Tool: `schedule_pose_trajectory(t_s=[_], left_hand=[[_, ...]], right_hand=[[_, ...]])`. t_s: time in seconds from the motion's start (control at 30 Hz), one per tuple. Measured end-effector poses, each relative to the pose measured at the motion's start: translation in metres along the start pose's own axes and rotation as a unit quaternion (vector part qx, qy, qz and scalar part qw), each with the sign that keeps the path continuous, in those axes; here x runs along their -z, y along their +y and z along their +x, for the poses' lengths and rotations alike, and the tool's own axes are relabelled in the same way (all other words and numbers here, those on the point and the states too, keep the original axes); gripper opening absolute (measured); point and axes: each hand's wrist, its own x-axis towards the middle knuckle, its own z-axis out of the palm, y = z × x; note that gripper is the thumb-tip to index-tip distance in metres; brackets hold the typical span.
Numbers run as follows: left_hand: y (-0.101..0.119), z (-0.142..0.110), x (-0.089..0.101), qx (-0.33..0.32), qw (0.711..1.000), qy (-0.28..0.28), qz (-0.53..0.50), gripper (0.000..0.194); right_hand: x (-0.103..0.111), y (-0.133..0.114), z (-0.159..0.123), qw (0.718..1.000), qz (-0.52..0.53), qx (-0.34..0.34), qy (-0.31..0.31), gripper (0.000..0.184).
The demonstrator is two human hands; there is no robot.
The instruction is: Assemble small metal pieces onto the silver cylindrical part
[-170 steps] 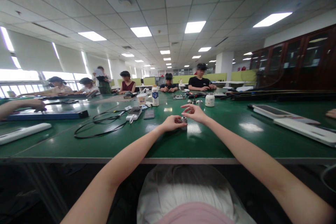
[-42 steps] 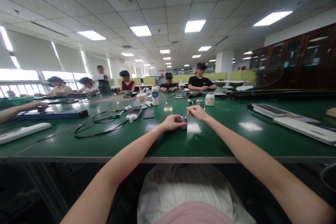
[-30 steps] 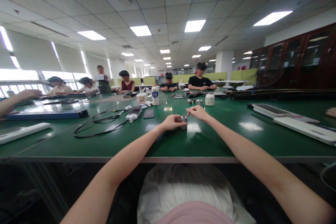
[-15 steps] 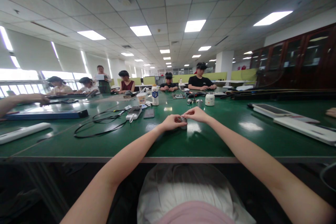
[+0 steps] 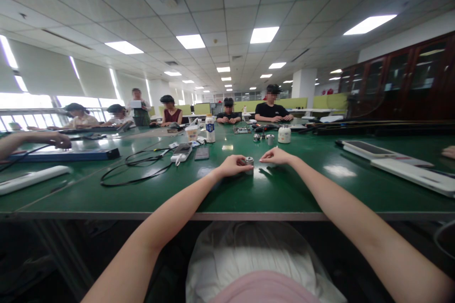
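A small silvery metal cylinder [image 5: 249, 166] stands upright on the green table [image 5: 227, 196], with a dark spot in the middle of its top. Around its left side my left hand [image 5: 232, 165] is closed, thumb in front and fingers behind. My right hand [image 5: 277, 156] hovers just right of the cylinder, apart from it. Its thumb and fingertips are pinched together; whatever is between them is too small to make out. Beyond the right hand lie several small metal parts [image 5: 270, 139], close to a white jar [image 5: 284, 134].
A bottle [image 5: 210, 130], a cup [image 5: 192, 133], a handheld device [image 5: 181, 152] and a looped black cable [image 5: 131, 182] lie left. White flat devices [image 5: 414, 176] lie right. A co-worker's hand [image 5: 59, 139] is over a blue bar [image 5: 88, 155]. Other people sit across the table.
My right hand was at the cylinder's top half a second ago and has moved right, away from it. The small knob seen on top earlier no longer shows. My left hand has stayed put.
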Motion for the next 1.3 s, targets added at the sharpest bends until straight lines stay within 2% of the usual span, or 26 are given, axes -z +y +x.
schedule_pose_trajectory(t_s=[0.1,0.3,0.4,0.53,0.63,0.73,0.9,1.1,1.3], left_hand=[[0.000,0.000,0.000,0.008,1.000,-0.002,-0.012,0.056],[0.000,0.000,-0.001,0.019,0.996,-0.023,-0.079,0.055],[0.000,0.001,0.000,0.027,0.994,-0.036,-0.101,0.054],[0.001,0.002,0.000,0.040,0.991,-0.045,-0.119,0.052],[0.001,0.003,-0.001,0.046,0.987,-0.055,-0.146,0.051],[0.002,0.003,-0.001,0.044,0.984,-0.060,-0.160,0.053],[0.001,0.002,-0.001,0.014,0.993,-0.049,-0.106,0.051],[-0.003,0.002,0.000,-0.011,0.999,-0.040,-0.035,0.052],[-0.006,0.003,0.000,-0.011,0.999,-0.037,-0.025,0.054]], right_hand=[[0.001,0.013,0.001,0.999,0.003,-0.031,-0.041,0.046],[-0.002,0.013,0.003,0.998,0.056,-0.016,-0.032,0.059],[-0.005,0.011,0.003,0.995,0.096,-0.016,-0.037,0.057],[-0.008,0.003,0.003,0.991,0.129,0.015,0.015,0.050],[-0.011,-0.015,0.004,0.980,0.174,0.065,0.065,0.047],[-0.015,-0.037,0.003,0.969,0.209,0.103,0.084,0.046],[-0.020,-0.057,-0.002,0.969,0.195,0.132,0.076,0.041],[-0.023,-0.059,-0.004,0.969,0.192,0.142,0.062,0.040],[-0.025,-0.059,-0.003,0.974,0.160,0.143,0.067,0.042]])
